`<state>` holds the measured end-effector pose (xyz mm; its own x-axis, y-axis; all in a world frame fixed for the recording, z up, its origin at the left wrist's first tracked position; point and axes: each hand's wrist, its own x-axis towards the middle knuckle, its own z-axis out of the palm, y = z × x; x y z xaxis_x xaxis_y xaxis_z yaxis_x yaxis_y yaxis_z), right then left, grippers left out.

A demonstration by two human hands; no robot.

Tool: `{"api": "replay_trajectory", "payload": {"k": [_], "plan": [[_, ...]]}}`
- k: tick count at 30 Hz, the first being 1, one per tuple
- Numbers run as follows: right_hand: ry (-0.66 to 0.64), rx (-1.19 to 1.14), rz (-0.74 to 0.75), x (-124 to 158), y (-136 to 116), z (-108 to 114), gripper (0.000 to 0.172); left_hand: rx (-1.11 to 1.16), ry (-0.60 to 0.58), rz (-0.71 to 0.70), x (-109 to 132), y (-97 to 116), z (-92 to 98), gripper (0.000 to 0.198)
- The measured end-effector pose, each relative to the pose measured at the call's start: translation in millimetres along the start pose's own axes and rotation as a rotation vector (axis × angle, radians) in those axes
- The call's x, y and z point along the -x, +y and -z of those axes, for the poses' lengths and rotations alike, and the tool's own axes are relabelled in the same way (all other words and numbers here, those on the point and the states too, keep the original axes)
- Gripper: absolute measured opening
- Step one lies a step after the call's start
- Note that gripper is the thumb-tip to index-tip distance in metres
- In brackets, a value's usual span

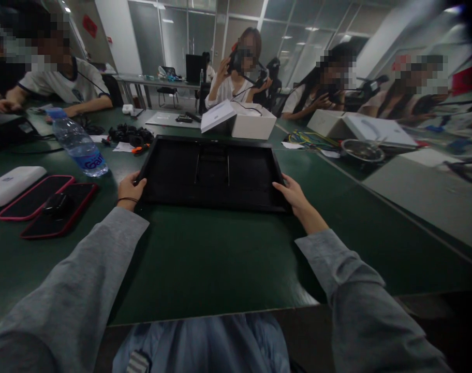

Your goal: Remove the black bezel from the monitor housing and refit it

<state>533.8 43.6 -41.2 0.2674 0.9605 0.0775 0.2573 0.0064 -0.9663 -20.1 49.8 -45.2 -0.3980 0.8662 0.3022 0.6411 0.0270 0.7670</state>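
Observation:
A wide black rectangular tray-like object point(174, 173) with a raised rim and a bracket-like shape in its middle lies on the green table point(220, 259). My left hand point(130, 189) grips its left edge, the thumb over the rim and a dark band at the wrist. At the opposite end, my right hand point(293, 194) holds the right edge, thumb on top. The fingers beneath both edges are mostly hidden.
On the left are a water bottle point(80, 145), a white case point(14, 181) and red-edged phones point(63, 212). Behind the tray are black cables point(129, 134) and a white box point(253, 122). A metal bowl point(362, 150) sits right. Several people sit around the table.

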Motion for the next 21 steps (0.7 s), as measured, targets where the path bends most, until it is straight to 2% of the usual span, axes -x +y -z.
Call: {"api": "replay_trajectory", "payload": {"k": [5,11,17,21], "plan": [[0.064,-0.115,0.081,-0.5,4.3,0.9,0.08,0.088,0.007,0.018,3.6,7.3,-1.1,0.046],[0.117,-0.195,0.101,5.1,0.9,5.8,0.074,0.109,-0.025,0.049,-0.7,-2.8,-7.9,0.048],[0.382,-0.131,0.151,2.6,0.4,25.7,0.054,0.085,-0.057,0.079,1.4,2.7,-6.1,0.045],[0.655,-0.024,0.122,-0.8,9.9,44.8,0.048,0.074,-0.087,0.075,4.5,9.4,-4.3,0.044]]}}
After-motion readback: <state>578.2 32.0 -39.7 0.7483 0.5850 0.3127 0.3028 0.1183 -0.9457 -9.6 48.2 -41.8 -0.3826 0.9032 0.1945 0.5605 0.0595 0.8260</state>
